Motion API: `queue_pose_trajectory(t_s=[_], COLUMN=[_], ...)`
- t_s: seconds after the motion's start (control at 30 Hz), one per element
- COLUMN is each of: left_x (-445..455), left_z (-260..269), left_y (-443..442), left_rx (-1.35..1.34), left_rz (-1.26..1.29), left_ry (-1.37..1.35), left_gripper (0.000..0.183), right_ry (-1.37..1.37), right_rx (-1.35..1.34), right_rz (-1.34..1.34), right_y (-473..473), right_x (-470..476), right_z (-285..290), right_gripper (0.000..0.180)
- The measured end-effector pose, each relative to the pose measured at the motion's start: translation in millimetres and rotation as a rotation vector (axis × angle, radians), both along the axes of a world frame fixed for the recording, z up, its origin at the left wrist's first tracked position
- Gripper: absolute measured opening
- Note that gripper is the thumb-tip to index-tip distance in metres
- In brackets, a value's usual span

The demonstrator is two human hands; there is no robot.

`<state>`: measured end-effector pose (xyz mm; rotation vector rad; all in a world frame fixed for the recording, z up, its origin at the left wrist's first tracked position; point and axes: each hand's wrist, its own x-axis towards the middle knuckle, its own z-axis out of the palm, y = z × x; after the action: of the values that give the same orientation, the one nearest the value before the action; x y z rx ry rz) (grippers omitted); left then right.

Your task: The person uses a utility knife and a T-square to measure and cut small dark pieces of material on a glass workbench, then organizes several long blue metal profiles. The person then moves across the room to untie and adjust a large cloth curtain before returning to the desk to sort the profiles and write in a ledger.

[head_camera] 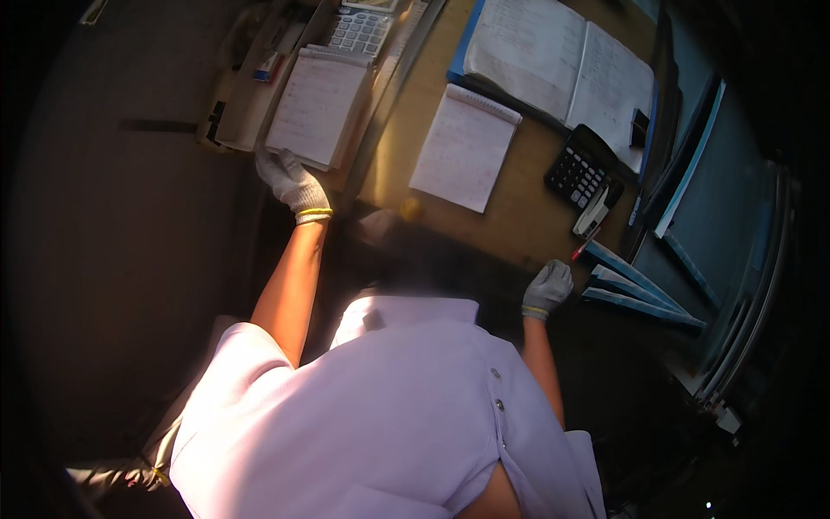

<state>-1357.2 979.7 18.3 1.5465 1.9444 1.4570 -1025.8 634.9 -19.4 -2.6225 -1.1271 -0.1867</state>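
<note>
My left hand (293, 185), in a grey knit glove with a yellow cuff band, is at the near end of a long tray or drawer (237, 133). Its thumb meets the near edge of a thick spiral notepad (318, 107) with handwriting. Whether the fingers grip the tray's edge or only rest there is unclear. My right hand (548, 289), gloved alike, is at the desk's near edge with fingers curled and nothing visible in them. Just beyond it lie a red pen (580, 250) and several blue-and-white strips (639, 285).
On the wooden desk (395, 162) lie another spiral notepad (465, 149), an open ledger (532, 52) with a binder clip (639, 128), a black calculator (577, 175) and a stapler (591, 211). A white calculator (360, 31) and small box (267, 67) sit at left.
</note>
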Motion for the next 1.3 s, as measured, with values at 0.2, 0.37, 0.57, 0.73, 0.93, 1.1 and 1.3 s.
queue_pose_trajectory(t_s=[0.2, 0.37, 0.57, 0.73, 0.93, 1.1, 1.3], left_x=[6, 25, 16, 37, 132, 190, 280], left_z=[3, 5, -2, 11, 54, 48, 43], left_y=[2, 26, 22, -13, -99, -160, -254], left_rx=[-0.309, -0.324, -0.395, -0.029, 0.1, 0.051, -0.188], left_rz=[0.081, -0.079, 0.254, -0.036, -0.836, -1.237, -1.396], left_ry=[-1.155, -1.464, -0.915, 0.223, 0.297, 0.281, 0.328], left_gripper=[0.065, 0.066, 0.068, 0.075, 0.07, 0.067, 0.017], right_ry=[-0.005, -0.026, -0.029, -0.015, 0.045, 0.471, 0.522], right_rx=[-0.035, 0.024, -0.012, -0.023, -0.024, 0.29, 0.24], right_rz=[0.035, 0.049, 0.019, -0.002, -0.01, 0.154, -0.267], right_y=[4, 0, -1, 3, 0, -42, -178], right_x=[2, 6, 4, 4, 7, 31, 72], right_z=[-1, -6, -11, -11, 2, 41, 74], right_gripper=[0.012, 0.012, 0.013, 0.014, 0.016, 0.016, 0.015])
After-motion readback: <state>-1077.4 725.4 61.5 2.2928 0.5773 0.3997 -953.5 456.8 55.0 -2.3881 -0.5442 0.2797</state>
